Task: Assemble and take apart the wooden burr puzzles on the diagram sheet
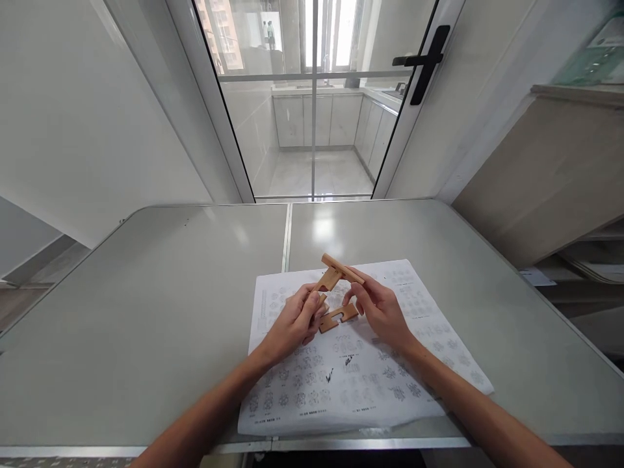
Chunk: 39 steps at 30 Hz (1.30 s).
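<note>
My left hand (301, 316) is closed round a flat notched wooden puzzle piece (328, 279) that points up and to the right. My right hand (380, 305) pinches a long wooden puzzle bar (335, 265), which lies across the end of the left piece and touches it. Below them, a second notched wooden piece (338, 317) with a cut-out in one edge rests on the printed sheet (361, 390). Part of another light wooden piece shows at the left fingertips; whether it is held or lying there I cannot tell.
The sheet, covered in small diagrams, lies on a grey folding table (146, 312) with a metal centre seam. Beyond the far edge stands a glass door (316, 130) with a black handle (426, 64). A wooden shelf unit (526, 169) stands on the right.
</note>
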### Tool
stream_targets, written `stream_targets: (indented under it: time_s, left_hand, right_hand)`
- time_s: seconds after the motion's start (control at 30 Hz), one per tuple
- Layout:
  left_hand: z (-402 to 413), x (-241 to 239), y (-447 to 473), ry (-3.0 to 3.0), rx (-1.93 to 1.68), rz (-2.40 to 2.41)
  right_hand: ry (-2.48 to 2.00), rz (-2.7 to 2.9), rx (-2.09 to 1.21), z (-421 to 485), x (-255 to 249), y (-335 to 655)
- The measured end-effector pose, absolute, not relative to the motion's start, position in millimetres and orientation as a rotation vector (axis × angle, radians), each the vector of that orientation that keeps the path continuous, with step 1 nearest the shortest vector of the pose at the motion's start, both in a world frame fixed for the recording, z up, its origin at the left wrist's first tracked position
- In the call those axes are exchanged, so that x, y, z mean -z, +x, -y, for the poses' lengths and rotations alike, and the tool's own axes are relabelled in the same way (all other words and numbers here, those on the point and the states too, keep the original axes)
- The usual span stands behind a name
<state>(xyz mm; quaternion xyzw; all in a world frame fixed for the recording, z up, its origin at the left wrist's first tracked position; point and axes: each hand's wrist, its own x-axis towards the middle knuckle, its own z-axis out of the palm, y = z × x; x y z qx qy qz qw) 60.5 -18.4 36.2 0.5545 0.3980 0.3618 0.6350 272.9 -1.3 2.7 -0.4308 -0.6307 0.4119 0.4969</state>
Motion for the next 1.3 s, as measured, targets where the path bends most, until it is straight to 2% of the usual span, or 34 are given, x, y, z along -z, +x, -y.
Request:
stream_targets:
  time_s: [0.57,1.3]
  left_hand:
    - [21,-31,58,1.332,-0.791,-0.934]
    - [20,-29,57,1.279,-0.809,-0.876]
  right_hand:
    - [-1.001,1.889,-0.415,3,6,277]
    - [-0.923,2.02,-0.307,6,14,278]
